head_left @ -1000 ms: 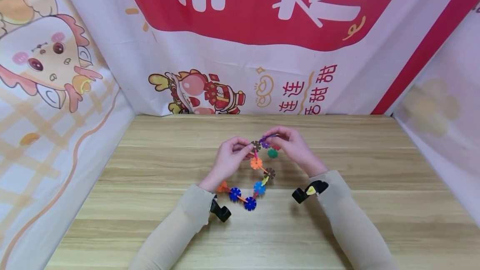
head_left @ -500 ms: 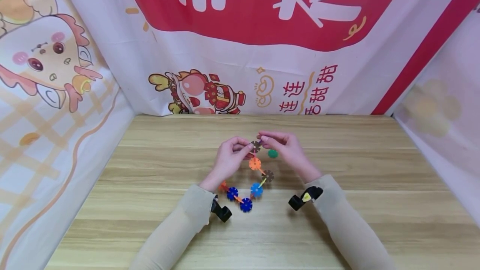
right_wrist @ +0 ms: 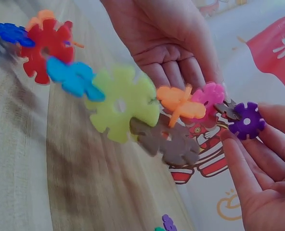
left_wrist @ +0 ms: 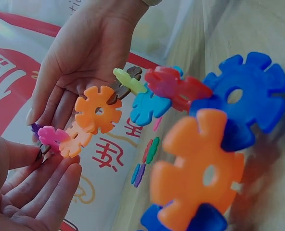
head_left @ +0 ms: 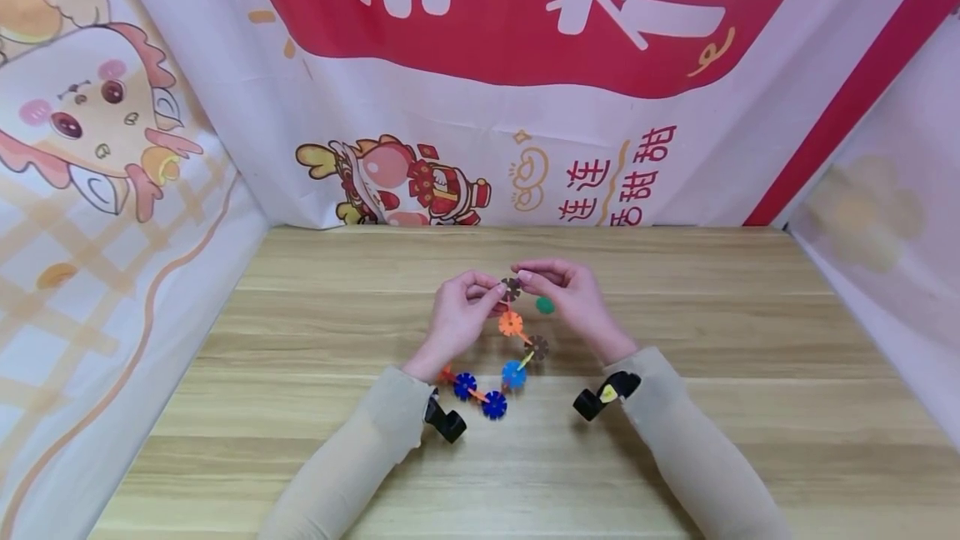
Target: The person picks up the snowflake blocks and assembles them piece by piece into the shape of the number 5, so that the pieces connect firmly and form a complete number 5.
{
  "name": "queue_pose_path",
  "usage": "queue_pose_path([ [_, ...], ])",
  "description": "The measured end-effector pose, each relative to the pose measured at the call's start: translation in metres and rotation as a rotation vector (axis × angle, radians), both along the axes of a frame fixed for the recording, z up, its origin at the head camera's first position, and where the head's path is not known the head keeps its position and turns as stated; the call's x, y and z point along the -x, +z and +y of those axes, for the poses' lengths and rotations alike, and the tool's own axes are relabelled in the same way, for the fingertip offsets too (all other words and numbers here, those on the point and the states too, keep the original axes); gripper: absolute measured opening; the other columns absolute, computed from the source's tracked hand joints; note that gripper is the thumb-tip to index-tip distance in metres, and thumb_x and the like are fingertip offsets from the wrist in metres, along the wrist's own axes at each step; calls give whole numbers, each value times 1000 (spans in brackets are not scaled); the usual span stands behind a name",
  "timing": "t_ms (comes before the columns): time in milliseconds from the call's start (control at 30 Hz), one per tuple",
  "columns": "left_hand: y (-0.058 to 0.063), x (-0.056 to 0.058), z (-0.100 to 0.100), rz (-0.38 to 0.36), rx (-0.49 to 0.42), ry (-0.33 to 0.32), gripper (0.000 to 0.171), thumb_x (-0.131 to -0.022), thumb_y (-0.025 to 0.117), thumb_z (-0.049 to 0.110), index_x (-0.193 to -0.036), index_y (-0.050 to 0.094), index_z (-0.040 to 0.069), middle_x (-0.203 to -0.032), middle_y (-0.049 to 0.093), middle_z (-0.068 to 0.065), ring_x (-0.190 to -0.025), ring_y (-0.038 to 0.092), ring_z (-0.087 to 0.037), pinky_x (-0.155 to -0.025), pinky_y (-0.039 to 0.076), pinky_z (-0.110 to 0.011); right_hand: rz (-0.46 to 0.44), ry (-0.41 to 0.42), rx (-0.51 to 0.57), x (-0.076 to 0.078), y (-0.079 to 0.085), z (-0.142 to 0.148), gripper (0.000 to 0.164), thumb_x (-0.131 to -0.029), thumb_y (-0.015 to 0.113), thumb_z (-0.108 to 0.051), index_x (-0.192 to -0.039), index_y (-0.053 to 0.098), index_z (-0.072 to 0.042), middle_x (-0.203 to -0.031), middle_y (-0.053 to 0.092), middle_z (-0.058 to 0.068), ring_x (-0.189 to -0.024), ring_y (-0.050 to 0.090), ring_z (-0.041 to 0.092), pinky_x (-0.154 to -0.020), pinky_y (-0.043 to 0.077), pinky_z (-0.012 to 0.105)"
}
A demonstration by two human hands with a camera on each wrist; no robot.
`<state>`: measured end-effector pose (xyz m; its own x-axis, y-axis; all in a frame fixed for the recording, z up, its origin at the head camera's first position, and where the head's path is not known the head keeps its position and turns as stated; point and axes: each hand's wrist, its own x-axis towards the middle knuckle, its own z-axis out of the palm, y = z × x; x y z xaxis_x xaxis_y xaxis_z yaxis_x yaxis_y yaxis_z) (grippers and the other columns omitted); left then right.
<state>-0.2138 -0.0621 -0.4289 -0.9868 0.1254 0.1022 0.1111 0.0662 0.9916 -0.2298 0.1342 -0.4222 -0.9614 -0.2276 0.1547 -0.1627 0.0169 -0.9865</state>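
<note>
My left hand (head_left: 459, 312) pinches a brown snowflake disc (head_left: 511, 289) at the upper end of a chain of notched plastic discs. Between the right hand's (head_left: 572, 300) thumb and fingers is a purple snowflake disc (right_wrist: 247, 121), its edge meeting the brown one's notches in the right wrist view. From there the chain hangs down through a pink disc (right_wrist: 209, 103), an orange disc (head_left: 511, 323), another brown disc (head_left: 536, 347), a yellow-green disc (right_wrist: 122, 105), a light blue disc (head_left: 513, 374) and dark blue discs (head_left: 494, 405). Its far end, with more orange, passes near the left wrist.
A loose green disc (head_left: 545, 305) lies on the wooden table (head_left: 712, 407) beneath the right hand. Near it in the left wrist view are red (left_wrist: 146, 153) and purple discs (left_wrist: 139, 175). Printed cloth (head_left: 450, 98) walls the back and both sides.
My right hand has shifted slightly left and brought the purple disc against the brown one. The hanging chain has swung a little left. The left hand has stayed almost in place.
</note>
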Motion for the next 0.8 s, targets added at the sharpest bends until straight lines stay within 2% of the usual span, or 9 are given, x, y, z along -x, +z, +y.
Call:
queue_pose_path([
  [133, 1, 0, 0, -7, 17, 12, 8, -99, 68, 7, -102, 66, 0, -91, 74, -10, -81, 74, -24, -77, 61, -41, 8, 10, -17, 0, 2, -1, 25, -100, 69, -14, -122, 71, -3, -120, 72, 11, -108, 69, 24, -96, 53, 49],
  [300, 1, 1, 0, -17, 9, 3, 8, -99, 67, 6, -103, 66, -1, -92, 74, -11, -82, 74, -24, -77, 61, -38, 6, 18, -16, 1, 0, 0, 26, -101, 67, -14, -124, 70, -2, -124, 69, 18, -107, 69, 24, -97, 51, 54],
  [433, 2, 1, 0, -17, 0, -10, 10, -99, 68, 7, -104, 66, -2, -93, 74, -11, -83, 73, -24, -80, 61, -41, 5, 17, -55, 1, 4, 3, 31, -101, 67, -18, -129, 68, -4, -128, 68, 15, -108, 68, 27, -96, 51, 53],
  [633, 2, 1, 1, -12, -6, -17, 11, -98, 68, 6, -105, 66, -3, -94, 73, -13, -83, 74, -27, -80, 60, -45, -28, -59, -135, 6, 12, 17, 47, -98, 71, -38, -134, 65, -9, -128, 69, 5, -114, 65, 27, -100, 50, 46],
  [800, 2, -1, 0, -5, 0, -12, 12, -98, 68, 6, -104, 66, -4, -94, 73, -15, -84, 74, -31, -80, 60, -46, -29, -125, -197, 12, 17, 38, 48, -96, 73, -38, -133, 65, -8, -127, 69, 8, -114, 65, 25, -102, 49, 45],
])
